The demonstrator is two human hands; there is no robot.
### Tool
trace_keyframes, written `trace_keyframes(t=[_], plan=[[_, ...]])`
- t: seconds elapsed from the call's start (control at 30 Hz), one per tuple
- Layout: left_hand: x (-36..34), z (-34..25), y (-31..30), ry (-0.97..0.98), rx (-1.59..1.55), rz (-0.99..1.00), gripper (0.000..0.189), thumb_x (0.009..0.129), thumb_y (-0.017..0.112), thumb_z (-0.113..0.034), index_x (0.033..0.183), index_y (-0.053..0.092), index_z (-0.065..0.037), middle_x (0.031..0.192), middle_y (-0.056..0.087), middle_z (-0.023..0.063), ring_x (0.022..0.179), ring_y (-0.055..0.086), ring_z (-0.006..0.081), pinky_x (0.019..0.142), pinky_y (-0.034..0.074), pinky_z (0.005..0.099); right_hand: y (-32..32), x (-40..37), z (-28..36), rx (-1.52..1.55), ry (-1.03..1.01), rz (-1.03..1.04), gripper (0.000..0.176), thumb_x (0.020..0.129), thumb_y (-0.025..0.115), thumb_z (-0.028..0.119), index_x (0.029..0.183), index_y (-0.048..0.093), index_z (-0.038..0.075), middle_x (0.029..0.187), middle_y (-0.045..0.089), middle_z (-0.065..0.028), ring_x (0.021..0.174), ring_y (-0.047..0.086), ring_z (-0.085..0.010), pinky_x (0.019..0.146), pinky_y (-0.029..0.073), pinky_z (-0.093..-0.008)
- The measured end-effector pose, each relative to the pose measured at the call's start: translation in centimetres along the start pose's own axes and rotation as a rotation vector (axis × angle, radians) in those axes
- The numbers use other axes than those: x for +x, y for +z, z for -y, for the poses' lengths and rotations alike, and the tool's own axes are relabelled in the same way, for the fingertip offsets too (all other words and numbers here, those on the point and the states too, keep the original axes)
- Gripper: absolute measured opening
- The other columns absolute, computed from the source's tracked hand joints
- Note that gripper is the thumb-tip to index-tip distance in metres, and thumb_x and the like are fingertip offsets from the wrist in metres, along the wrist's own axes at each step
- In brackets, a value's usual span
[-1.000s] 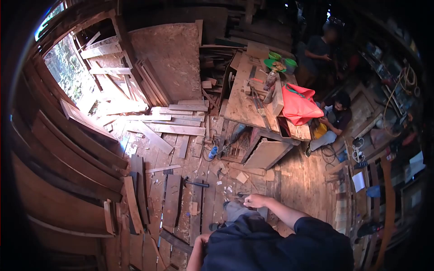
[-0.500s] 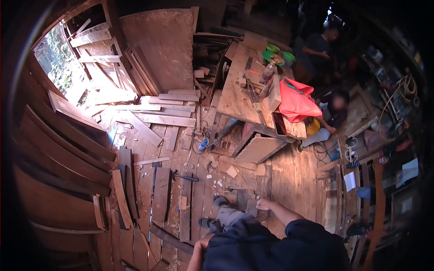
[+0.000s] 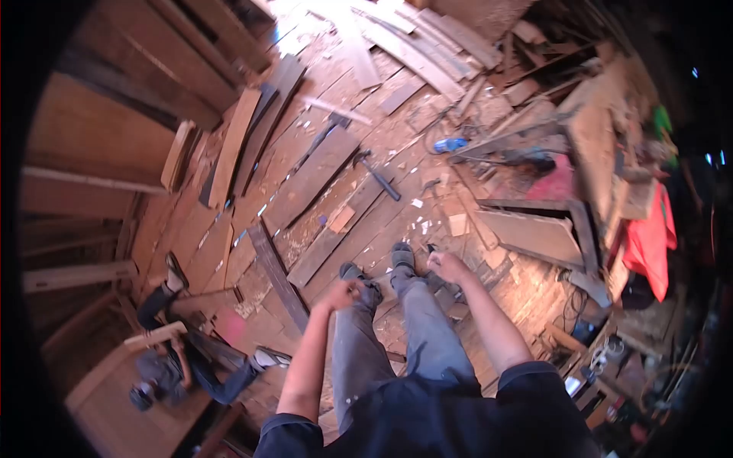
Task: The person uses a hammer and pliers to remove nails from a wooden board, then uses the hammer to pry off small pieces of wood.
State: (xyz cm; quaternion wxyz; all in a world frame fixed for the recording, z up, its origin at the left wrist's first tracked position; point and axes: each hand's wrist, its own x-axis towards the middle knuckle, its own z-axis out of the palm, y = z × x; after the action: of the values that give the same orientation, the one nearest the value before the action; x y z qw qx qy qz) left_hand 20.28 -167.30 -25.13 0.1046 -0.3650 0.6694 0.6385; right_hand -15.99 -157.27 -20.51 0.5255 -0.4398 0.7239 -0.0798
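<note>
Looking down, head view only: left hand (image 3: 341,293) is curled into a loose fist over the left shoe (image 3: 353,272), with nothing visible in it. Right hand (image 3: 447,266) is also curled, just beside the right shoe (image 3: 402,256), and is too blurred to tell whether the fingers close on anything. Neither hand touches any timber on the floor (image 3: 527,286). The nearest loose piece is a dark narrow plank (image 3: 276,276), flat on the floor just left of the left hand and lying diagonally. Judged stiff, fairly heavy and rough-sawn, with a splinter risk; best gripped near mid-length for balance. The hammer (image 3: 378,177) lies ahead of the shoes among wood chips, apart from both hands. Judged head-heavy, hard and not fragile; hold low on the handle. Another person (image 3: 179,366) sits toward the floor's lower-left edge, well apart.
</note>
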Motion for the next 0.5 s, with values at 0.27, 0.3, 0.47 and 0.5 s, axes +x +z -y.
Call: trace_keyframes(t=[0.27,0.3,0.47,0.5], plan=[[8.0,20.6,-6.3,-0.311,0.063,-0.356,0.03,0.091,0.059,-0.015,0.12,0.059,-0.007,0.098,0.069,0.0141,0.09,0.067,0.0265,0.081,0.052,0.038,2.5,26.4,-10.5,-0.318,-0.085,-0.032,0.029,0.089,0.066,0.027,0.111,0.06,0.009,0.104,0.065,-0.0229,0.103,0.063,-0.0392,0.087,0.051,-0.048],[8.6,23.1,-6.1,-0.321,0.107,-0.362,0.03,0.091,0.059,-0.015,0.12,0.059,-0.007,0.101,0.068,0.0145,0.092,0.066,0.0278,0.083,0.052,0.0387,3.3,29.3,-12.0,-0.37,-0.13,-0.035,0.036,0.088,0.068,0.028,0.118,0.058,0.01,0.111,0.063,-0.0242,0.108,0.061,-0.04,0.09,0.051,-0.0479],[12.3,36.9,-3.2,-0.237,0.444,-0.587,0.034,0.091,0.062,-0.02,0.123,0.058,-0.008,0.117,0.061,0.0163,0.108,0.06,0.0331,0.092,0.049,0.0413,6.7,38.5,-12.6,-0.708,-0.308,-0.113,0.073,0.086,0.071,0.031,0.147,0.033,0.015,0.128,0.054,-0.0275,0.117,0.055,-0.047,0.098,0.048,-0.0497],[13.1,39.3,-2.2,-0.248,0.509,-0.654,0.04,0.092,0.062,-0.024,0.127,0.056,-0.008,0.125,0.057,0.0162,0.117,0.053,0.0356,0.099,0.044,0.0435,7.4,39.7,-12.3,-0.694,-0.281,-0.042,0.081,0.086,0.071,0.031,0.151,0.026,0.016,0.131,0.052,-0.0282,0.118,0.054,-0.0482,0.099,0.048,-0.0503]])
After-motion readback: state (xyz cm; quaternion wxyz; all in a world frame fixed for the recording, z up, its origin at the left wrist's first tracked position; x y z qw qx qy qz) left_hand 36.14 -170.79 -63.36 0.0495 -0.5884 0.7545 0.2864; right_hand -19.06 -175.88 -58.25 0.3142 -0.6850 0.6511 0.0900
